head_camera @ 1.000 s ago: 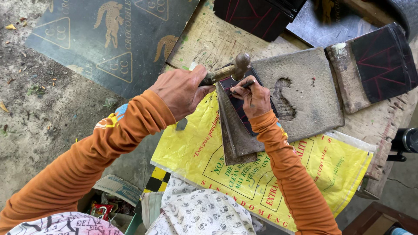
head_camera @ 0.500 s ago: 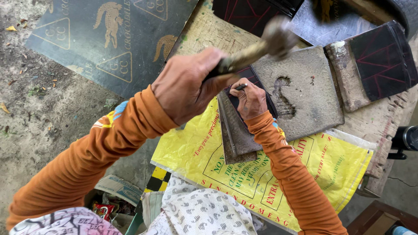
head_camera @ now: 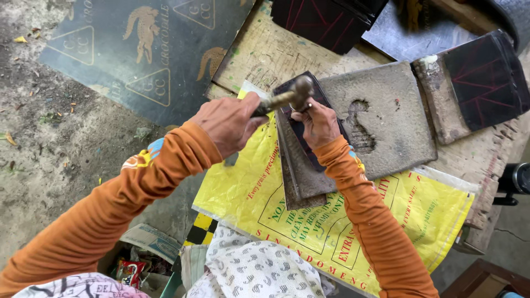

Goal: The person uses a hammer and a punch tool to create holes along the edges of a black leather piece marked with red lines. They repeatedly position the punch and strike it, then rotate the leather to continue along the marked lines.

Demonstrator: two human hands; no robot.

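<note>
My left hand (head_camera: 229,124) grips the handle of a hammer (head_camera: 301,89), whose head is down against the top of a small punch. My right hand (head_camera: 317,124) pinches that punch upright on a dark sheet piece with red lines (head_camera: 301,135). The piece lies on a thin grey slab (head_camera: 301,179) that leans against a thicker grey block (head_camera: 395,118) with a worn hollow in its middle. The punch tip is hidden by my fingers. Both arms wear orange sleeves.
A yellow printed sack (head_camera: 248,193) covers the near part of the wooden bench (head_camera: 265,52). Stacks of dark cut pieces sit at the far right (head_camera: 486,83) and top (head_camera: 320,19). A dark mat with animal prints (head_camera: 138,55) lies on the dirt floor to the left.
The hammer rose high half a second ago and has come back down onto the punch. My right hand stayed in place on the dark piece.
</note>
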